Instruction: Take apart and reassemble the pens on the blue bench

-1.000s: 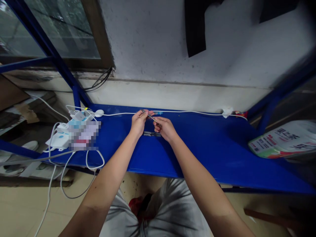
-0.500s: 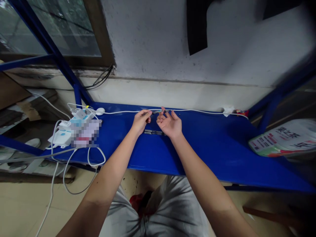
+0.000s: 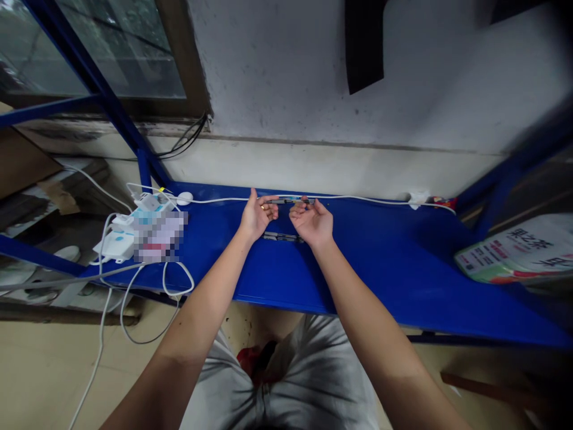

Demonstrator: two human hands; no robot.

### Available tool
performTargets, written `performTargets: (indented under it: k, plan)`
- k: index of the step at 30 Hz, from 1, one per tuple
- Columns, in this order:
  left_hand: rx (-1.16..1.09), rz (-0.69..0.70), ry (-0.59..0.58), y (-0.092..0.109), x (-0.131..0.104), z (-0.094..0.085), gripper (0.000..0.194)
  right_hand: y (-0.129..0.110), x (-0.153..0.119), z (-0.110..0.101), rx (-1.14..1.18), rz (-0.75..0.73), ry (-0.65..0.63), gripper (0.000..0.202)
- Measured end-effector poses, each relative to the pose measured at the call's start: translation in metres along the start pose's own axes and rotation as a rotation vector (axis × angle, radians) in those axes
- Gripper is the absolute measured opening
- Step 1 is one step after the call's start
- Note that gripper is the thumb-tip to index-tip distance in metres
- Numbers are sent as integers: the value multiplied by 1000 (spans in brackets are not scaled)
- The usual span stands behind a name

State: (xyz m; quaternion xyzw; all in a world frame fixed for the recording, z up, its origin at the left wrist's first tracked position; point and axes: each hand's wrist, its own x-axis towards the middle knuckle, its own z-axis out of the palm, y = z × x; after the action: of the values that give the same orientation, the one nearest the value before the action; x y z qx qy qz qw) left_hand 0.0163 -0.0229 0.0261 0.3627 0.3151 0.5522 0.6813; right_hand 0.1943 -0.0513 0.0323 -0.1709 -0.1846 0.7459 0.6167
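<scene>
A slim dark pen (image 3: 292, 201) with a clear and bluish section is held level between my two hands, above the back of the blue shelf (image 3: 380, 251). Its left end lies among the fingers of my left hand (image 3: 257, 220), whose thumb is raised away from it. My right hand (image 3: 314, 226), palm up, has thumb and fingertips closed around the right end. Below the hands, more pens (image 3: 283, 237) lie side by side on the shelf; my right hand partly covers them, so how many is unclear.
At the left sit a white power strip (image 3: 117, 245) with plugs and looping cables, and a blurred-out pinkish item (image 3: 161, 236). A white cable (image 3: 367, 199) runs along the back edge. On the right lies a large printed plastic bottle (image 3: 514, 254). Blue frame posts flank the shelf.
My left thumb has lifted and its fingers have opened somewhat along the pen. The right fingers have curled in around its other end. More of the pen shows between the hands.
</scene>
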Motion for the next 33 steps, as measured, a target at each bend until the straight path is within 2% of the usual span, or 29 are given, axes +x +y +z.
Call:
performTargets:
  k: [9,13,17,25,33]
  plan:
    - [-50,-4,-12,0,0,0,76,-5,0,-6,-104,-45,12,28]
    - [-41,-6,-14,-2,1,-2,75,-5,-1,-5,-77,-47,-24,19]
    - [-27,7,-1,-2,1,-2,75,-5,-2,-4,-33,-43,-48,19]
    - [-34,-5,14,-1,-1,1,75,-6,-2,-2,107,21,-22,18]
    - [-43,-19,7,-1,0,0,76,-6,-2,-4,85,7,-16,15]
